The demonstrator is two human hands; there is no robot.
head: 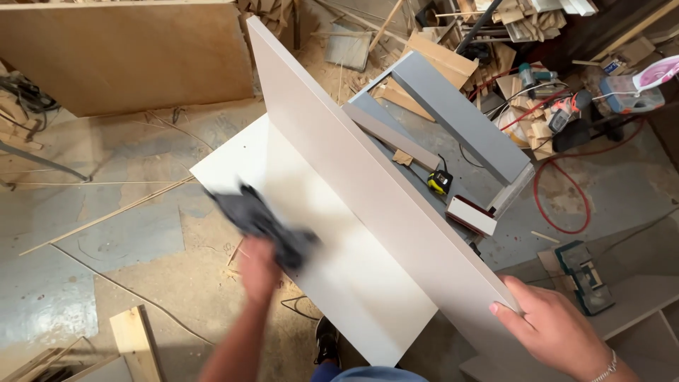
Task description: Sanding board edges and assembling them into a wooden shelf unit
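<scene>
left hand [258, 269] — grey rag [258, 219] | right hand [555, 329] — upright white panel [368, 177]

Rag [262, 223] on flat panel [353, 283], left of upright panel [368, 184]

A large plywood sheet [120, 56] leans at the upper left. A yellow tape measure [439, 182] lies right of centre, a red cable [562, 191] loops beyond it, and a dark green case [584, 276] sits at lower right. Wood offcuts [509, 21] pile along the top.
</scene>
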